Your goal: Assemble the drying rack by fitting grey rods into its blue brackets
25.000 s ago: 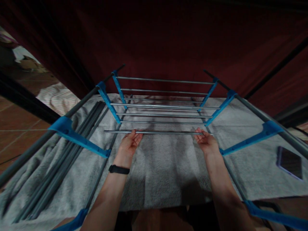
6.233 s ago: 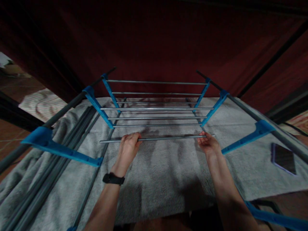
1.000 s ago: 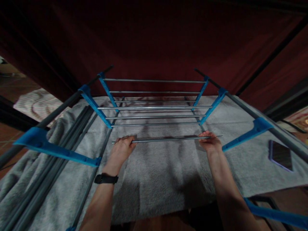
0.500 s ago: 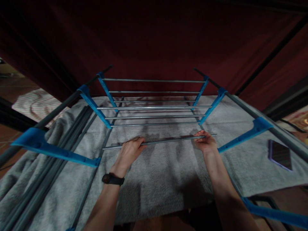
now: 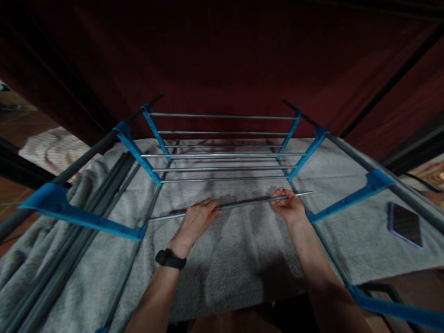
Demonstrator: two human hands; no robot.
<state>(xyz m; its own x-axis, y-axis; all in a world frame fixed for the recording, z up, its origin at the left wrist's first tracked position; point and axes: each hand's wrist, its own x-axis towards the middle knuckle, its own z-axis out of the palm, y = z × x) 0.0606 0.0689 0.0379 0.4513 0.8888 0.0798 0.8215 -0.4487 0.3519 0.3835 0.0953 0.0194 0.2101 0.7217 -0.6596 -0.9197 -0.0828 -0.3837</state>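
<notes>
A thin grey metal rod (image 5: 243, 203) lies across the middle of the rack frame, its right end a little higher in view than its left. My left hand (image 5: 199, 217), with a dark watch at the wrist, is closed around it left of centre. Toward the other end, my right hand (image 5: 287, 203) pinches the same rod. On the left a blue plastic bracket (image 5: 93, 219) joins the grey side poles, and a matching blue bracket (image 5: 342, 202) stands on the right. Farther back, several crossbars (image 5: 222, 156) span between two pairs of blue brackets.
Several loose grey poles (image 5: 74, 249) lie along the left on a grey towel (image 5: 236, 273). A phone (image 5: 405, 224) rests on the towel at the right. Another blue bracket (image 5: 398, 307) is at the lower right. A dark red curtain (image 5: 222, 60) hangs behind the rack.
Both hands have slid inward along the rod, the left hand to the right and the right hand to the left. The rod is tilted slightly more, its left end lower.
</notes>
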